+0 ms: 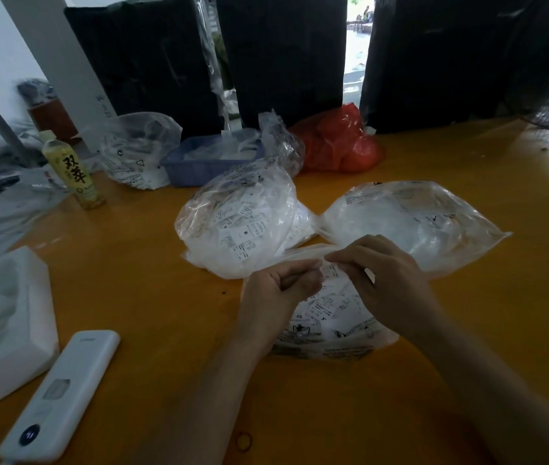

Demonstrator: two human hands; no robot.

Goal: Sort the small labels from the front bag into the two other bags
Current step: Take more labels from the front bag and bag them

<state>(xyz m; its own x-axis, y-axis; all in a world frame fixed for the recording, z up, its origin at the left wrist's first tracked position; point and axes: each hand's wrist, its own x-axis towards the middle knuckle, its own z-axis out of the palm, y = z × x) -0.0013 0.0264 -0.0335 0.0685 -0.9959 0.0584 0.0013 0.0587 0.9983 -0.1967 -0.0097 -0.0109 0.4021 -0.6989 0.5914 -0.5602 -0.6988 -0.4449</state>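
The front bag, clear plastic with several small white labels inside, lies on the orange table just before me. My left hand and my right hand meet over its far edge, fingers curled, and pinch the plastic or a small label between their fingertips; which one I cannot tell. Behind it lie two other clear bags: the left bag, bulging with printed labels, and the right bag, holding white contents.
A white power bank and white foam box sit at front left. A yellow drink bottle, another label bag, blue basket and red bag stand behind. A rubber band lies near the front edge.
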